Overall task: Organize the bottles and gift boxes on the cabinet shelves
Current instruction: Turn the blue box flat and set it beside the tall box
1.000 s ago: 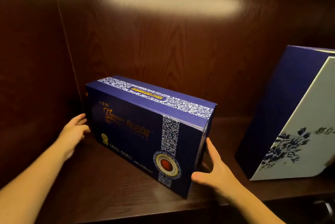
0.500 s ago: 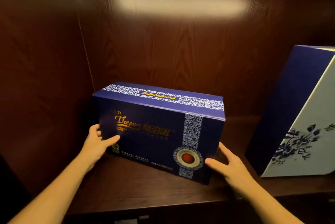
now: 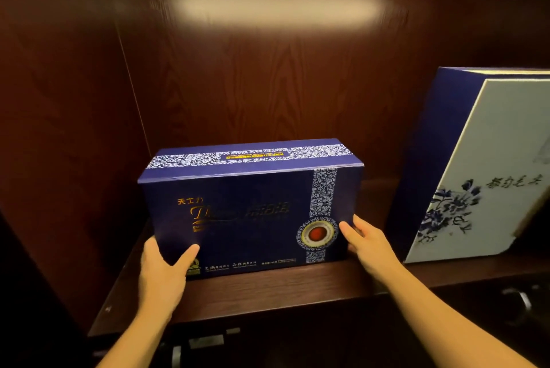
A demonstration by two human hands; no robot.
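A dark blue gift box [image 3: 247, 207] with gold lettering, a white floral band and a red round emblem stands on the dark wooden shelf [image 3: 268, 287], its long face square to me. My left hand [image 3: 163, 269] clasps its lower left corner, thumb on the front face. My right hand [image 3: 369, 245] presses against its lower right edge, thumb on the front and fingers around the side. To the right stands a taller blue and white gift box [image 3: 482, 189] with a painted blue flower, apart from the first box.
The cabinet's dark side wall [image 3: 68, 129] rises at the left and its back panel [image 3: 282, 69] behind the boxes. A metal handle [image 3: 518, 297] shows below the shelf edge at the right. Small pale items lie below the shelf front.
The dark blue box has turned from angled to facing me squarely and sits further back. Both hands have moved onto its lower corners.
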